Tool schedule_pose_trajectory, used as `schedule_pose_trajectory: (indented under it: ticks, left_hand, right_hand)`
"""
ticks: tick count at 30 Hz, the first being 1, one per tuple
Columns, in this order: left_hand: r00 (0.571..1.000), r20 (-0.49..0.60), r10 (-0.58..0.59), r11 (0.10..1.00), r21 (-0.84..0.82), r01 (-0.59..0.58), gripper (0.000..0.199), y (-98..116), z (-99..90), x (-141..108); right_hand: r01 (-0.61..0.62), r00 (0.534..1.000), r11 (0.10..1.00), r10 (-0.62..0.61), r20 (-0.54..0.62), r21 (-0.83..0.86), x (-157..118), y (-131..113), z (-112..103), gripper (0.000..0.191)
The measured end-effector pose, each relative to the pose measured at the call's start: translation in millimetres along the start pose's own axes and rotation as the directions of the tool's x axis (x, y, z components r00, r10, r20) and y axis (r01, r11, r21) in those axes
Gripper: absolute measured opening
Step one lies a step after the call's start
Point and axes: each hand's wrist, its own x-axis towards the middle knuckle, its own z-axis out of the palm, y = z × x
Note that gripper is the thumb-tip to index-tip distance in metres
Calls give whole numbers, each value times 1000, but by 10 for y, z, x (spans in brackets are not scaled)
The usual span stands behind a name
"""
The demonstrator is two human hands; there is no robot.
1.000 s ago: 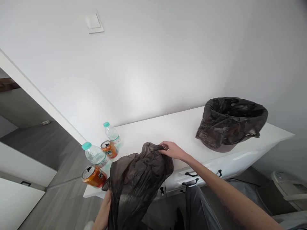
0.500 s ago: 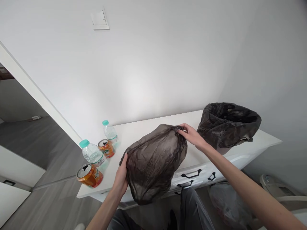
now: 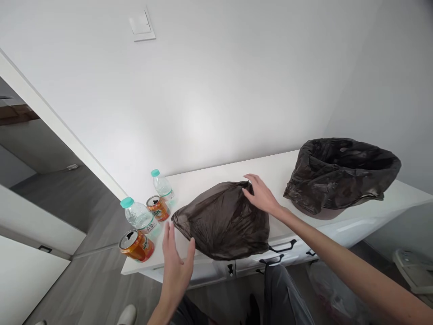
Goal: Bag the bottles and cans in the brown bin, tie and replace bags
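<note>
A dark, thin plastic garbage bag (image 3: 223, 221) lies bunched on the white cabinet top (image 3: 219, 174), its near side drooping over the front edge. My left hand (image 3: 177, 264) is open just off the bag's left end, thumb and fingers spread. At the bag's upper right corner is my right hand (image 3: 262, 196), fingers and thumb apart around the gathered corner without closing on it. Left of the bag stand two clear bottles with teal caps, a nearer bottle (image 3: 138, 216) and a farther bottle (image 3: 163, 186). Among them are an orange can (image 3: 158, 208) and a second orange can (image 3: 137, 246).
On the right of the cabinet top sits a bin lined with a dark bag (image 3: 338, 180), its mouth open. Black drawer handles (image 3: 283, 246) project from the cabinet front. A pale plastic bag (image 3: 334, 289) rests on the floor below. A light switch (image 3: 141, 25) is on the wall.
The garbage bag has come down from between my hands onto the cabinet top. My left hand has let go and moved down; my right fingers have opened. The view has shifted slightly.
</note>
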Motion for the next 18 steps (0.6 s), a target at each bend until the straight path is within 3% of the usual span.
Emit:
schedule_pose_trajectory:
  ticks: [2,4,6,8,10,12,14,16,18]
  left_hand:
    - [967,44,250,954,162,-254,68,89,138,57]
    - [888,188,420,845,276,-459,60,102,317,203]
    - [818,357,452,747,350,-565,57,2,501,394]
    - [794,464,394,694,416,-588,57,-172,641,572]
    - [805,470,361,668,472,-575,55,-316,687,673]
    - [799,428,422,655,465,-595,51,-338,631,655]
    - [715,446,538,628,354,-693,53,-216,514,519]
    - [564,548,618,575,174,-799,60,-24,417,318]
    - [441,663,605,542,64,-838,79,121,412,120]
  right_hand:
    - [156,985,985,-149,91,-70,-195,-34,85,59]
    - [231,955,965,-201,218,-123,-361,-75,172,63]
    - [238,926,956,-170,337,-171,-499,-118,239,70]
    - [204,902,955,-99,421,-214,-616,-166,258,76]
    - [161,894,957,-37,447,-241,-717,-215,211,78]
    - [141,911,962,-33,411,-235,-790,-243,97,75]
    - [166,936,967,-94,338,-193,-824,-221,-55,68]
    - [224,943,963,-176,284,-148,-817,-132,-197,61]
    - [261,931,955,-210,300,-139,-787,2,-290,60]
